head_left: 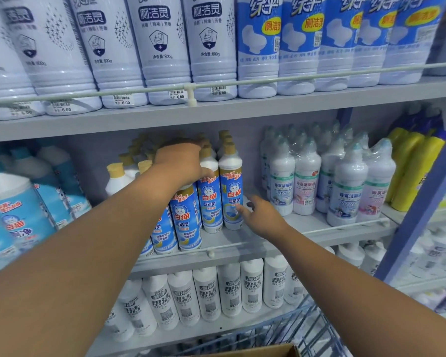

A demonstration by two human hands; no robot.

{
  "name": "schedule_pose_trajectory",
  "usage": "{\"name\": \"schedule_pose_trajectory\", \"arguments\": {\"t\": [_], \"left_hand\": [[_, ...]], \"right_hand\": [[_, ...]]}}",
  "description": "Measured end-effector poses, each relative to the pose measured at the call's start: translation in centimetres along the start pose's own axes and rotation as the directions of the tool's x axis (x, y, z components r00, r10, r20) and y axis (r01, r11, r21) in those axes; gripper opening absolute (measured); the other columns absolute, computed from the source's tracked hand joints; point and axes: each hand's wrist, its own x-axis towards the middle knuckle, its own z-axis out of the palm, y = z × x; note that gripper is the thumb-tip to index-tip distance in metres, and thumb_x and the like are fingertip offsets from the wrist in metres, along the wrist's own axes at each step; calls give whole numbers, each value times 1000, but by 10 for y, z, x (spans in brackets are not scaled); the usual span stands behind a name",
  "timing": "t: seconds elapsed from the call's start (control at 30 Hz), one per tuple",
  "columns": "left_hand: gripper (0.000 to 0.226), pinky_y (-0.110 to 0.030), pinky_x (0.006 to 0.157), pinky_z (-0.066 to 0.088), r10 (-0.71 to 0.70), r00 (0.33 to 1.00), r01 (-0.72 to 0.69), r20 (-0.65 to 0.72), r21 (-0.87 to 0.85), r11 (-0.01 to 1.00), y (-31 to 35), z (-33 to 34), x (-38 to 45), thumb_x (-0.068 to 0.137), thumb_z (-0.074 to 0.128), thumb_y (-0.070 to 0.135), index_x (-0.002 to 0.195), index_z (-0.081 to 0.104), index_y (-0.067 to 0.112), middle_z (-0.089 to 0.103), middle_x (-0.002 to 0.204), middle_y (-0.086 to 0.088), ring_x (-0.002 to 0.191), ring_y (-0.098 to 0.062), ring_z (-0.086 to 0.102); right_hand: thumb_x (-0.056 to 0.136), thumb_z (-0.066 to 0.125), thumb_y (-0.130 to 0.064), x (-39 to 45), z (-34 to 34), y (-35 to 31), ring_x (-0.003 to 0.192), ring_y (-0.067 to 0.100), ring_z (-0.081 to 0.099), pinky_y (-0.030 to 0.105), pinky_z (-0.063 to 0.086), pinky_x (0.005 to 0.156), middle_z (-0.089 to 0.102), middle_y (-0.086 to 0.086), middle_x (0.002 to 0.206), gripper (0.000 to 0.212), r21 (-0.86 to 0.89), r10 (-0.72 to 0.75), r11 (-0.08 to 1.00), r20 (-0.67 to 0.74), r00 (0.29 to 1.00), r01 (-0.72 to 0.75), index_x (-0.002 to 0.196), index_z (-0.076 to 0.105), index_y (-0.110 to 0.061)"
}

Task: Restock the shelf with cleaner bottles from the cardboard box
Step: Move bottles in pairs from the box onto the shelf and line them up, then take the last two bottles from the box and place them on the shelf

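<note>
both your hands are up at the middle shelf [242, 247] among the gold-capped cleaner bottles [209, 199].

the bottles are white with gold caps and blue cat labels, standing upright in rows behind the shelf's front rail. your left hand [180, 163] curls over the shoulders and necks of the front bottles, gripping them from above. your right hand [262, 217] is released, fingers straight, fingertips touching the lower label of the rightmost bottle [231, 191]. shrink-wrapped white bottles [307, 181] crowd close on the right, light blue jugs [18, 215] on the left. the cardboard box [265, 351] corner shows at the bottom edge.
</note>
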Motion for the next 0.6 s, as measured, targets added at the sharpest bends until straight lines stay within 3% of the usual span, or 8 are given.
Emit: {"name": "schedule_pose_trajectory", "arguments": {"t": [0.07,0.13,0.23,0.3,0.37,0.43,0.5,0.6], "left_hand": [[60,-33,74,43,25,996,-24,-91,16,1000,-2,0,-13,83,63,65,130,56,27,66,114,-2,99,-25,59],[57,-39,87,44,61,982,-53,-176,49,997,-4,3,-29,86,61,61,130,58,25,64,118,-6,111,-30,56],[56,-44,108,34,115,942,-88,-317,97,991,-6,8,-58,87,62,55,132,59,23,60,128,-9,124,-33,47],[53,-49,118,25,133,912,-112,-387,76,991,-1,18,-85,88,64,49,132,61,20,54,142,-11,138,-34,39],[48,-51,117,28,137,883,-148,-450,11,989,9,38,-121,88,66,43,127,66,15,57,142,-12,138,-34,42],[42,-49,109,36,129,854,-179,-505,-51,983,19,66,-160,88,63,41,118,72,13,66,128,-11,126,-34,54],[42,-46,103,40,86,868,-163,-489,-117,980,29,103,-197,87,59,41,113,74,13,70,118,-10,116,-33,59],[46,-48,105,42,-1,954,-55,-301,-180,982,41,161,-242,85,62,42,119,73,12,68,127,-13,123,-35,58]], "right_hand": [[99,51,-51,-8,-3,2,132,26,51,35,44,101,52,10,148,65,-78,6,997,20,1000,-5,152,39,-14],[101,47,-51,-20,-5,3,136,28,48,36,42,104,48,11,151,66,-166,-8,986,49,999,16,152,37,-12],[103,46,-46,-43,-9,2,134,31,47,36,41,103,49,17,147,60,-269,-99,956,75,992,116,147,42,-7],[103,46,-46,-59,-6,6,140,32,39,37,35,109,45,18,151,60,-327,-156,928,89,984,177,148,40,-7],[103,42,-50,-76,5,17,150,30,21,38,23,120,28,16,162,67,-417,-192,882,104,976,218,155,29,-10],[102,37,-54,-97,20,31,155,30,6,40,12,124,13,13,167,71,-496,-230,829,117,966,257,159,20,-14],[103,33,-55,-124,37,49,155,29,-3,44,8,125,3,10,168,71,-546,-232,791,151,961,276,160,14,-17],[104,27,-57,-161,64,82,155,29,-10,46,6,125,-5,8,169,71,-603,-153,754,225,962,261,161,6,-20]]}}
